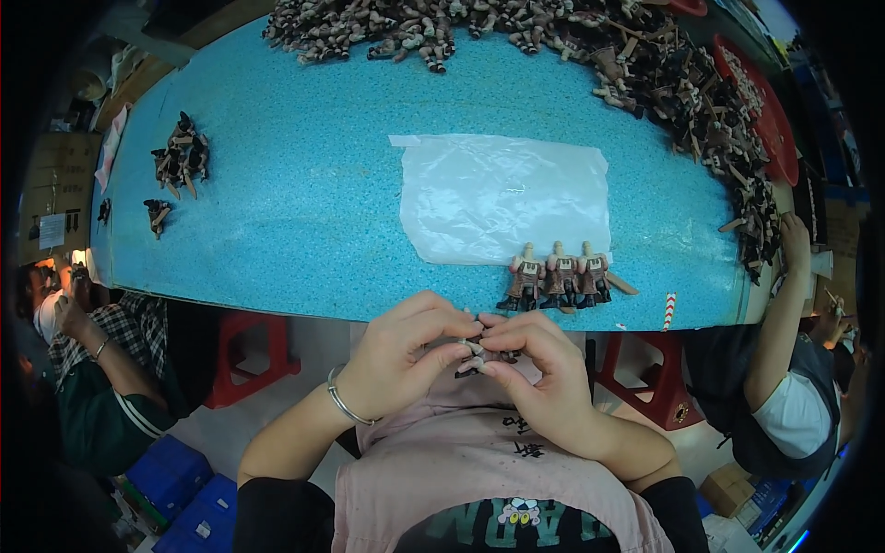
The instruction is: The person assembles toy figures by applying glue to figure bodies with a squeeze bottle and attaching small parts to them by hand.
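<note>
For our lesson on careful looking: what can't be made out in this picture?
All in the head view:
Held piece: full shape hidden by the left hand and right hand.
Figure pile: far side cut off by the upper edge.
Pale bits in the red tray: too small to identify.

Pinching a small figurine [474,360] between the fingertips of the left hand [401,352] and the right hand [551,380], before the near edge of a blue table [277,230]. Wearing a pink apron [406,465] and a silver bangle [337,399]. Facing three figurines [559,276] side by side, overlapping a white sheet [507,198]. Facing, too, a long heap [687,101] of figurines along the far and right sides.
</note>
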A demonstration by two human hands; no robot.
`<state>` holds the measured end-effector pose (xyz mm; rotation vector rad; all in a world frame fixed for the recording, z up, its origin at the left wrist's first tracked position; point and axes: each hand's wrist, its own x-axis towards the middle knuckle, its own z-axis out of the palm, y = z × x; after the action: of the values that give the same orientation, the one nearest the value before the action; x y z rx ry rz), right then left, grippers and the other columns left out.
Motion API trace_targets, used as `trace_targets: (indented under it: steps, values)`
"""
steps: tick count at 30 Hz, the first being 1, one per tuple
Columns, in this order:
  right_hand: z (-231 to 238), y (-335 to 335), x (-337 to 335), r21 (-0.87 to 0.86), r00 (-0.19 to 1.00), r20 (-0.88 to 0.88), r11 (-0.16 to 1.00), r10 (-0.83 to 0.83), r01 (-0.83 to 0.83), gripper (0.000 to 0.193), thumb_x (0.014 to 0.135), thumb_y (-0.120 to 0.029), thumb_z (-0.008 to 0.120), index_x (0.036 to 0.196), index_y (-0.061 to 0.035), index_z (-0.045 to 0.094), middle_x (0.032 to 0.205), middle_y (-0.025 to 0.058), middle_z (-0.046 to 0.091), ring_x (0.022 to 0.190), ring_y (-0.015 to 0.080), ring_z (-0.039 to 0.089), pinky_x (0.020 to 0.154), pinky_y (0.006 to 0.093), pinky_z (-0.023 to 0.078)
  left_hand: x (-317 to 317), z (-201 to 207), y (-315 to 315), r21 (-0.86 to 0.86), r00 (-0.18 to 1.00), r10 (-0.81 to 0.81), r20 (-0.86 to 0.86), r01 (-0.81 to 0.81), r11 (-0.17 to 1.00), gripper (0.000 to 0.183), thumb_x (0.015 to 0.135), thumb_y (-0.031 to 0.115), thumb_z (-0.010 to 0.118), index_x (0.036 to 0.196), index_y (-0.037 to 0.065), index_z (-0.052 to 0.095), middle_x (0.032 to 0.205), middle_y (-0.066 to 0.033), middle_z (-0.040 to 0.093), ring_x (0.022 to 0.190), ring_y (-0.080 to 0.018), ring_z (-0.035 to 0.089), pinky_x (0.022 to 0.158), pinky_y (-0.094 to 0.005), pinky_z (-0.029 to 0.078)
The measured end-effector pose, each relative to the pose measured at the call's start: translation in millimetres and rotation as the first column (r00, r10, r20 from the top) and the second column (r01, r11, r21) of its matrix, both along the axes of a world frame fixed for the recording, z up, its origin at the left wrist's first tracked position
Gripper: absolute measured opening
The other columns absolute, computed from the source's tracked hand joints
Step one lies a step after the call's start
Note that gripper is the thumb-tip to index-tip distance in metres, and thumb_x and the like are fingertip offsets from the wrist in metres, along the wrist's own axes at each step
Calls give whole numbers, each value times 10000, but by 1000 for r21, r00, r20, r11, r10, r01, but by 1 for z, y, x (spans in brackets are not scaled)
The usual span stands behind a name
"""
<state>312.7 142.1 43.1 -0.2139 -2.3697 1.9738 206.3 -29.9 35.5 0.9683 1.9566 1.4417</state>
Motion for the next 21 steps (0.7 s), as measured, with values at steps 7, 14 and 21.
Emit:
trace_targets:
  steps: [7,14,21]
  values:
    - [12,8,2,57,996,-86,998,36,-31,333,777,50,654,1089,-12,559,1076,149,574,1109,284,560,921,353,451,8,0,-3,63,989,141,37,-143,988,211,792,11,676,1002,1,649,978,-122,624,903,-232,621,792,-302,501]
    - [22,12,11,-675,977,211,725,14,135,318,928,-30,528,1217,24,410,1125,124,525,1003,183,573,872,318,486,15,16,3,231,943,330,44,-331,915,228,764,-6,696,988,-10,652,976,-141,626,933,-245,610,825,-317,480]
    - [16,16,8,-654,963,203,757,180,-4,203,988,-155,464,953,20,560,881,54,575,781,113,581,704,243,494,8,13,-5,125,990,110,85,-120,985,169,813,45,664,972,-1,632,1022,-130,602,918,-226,597,825,-304,465]
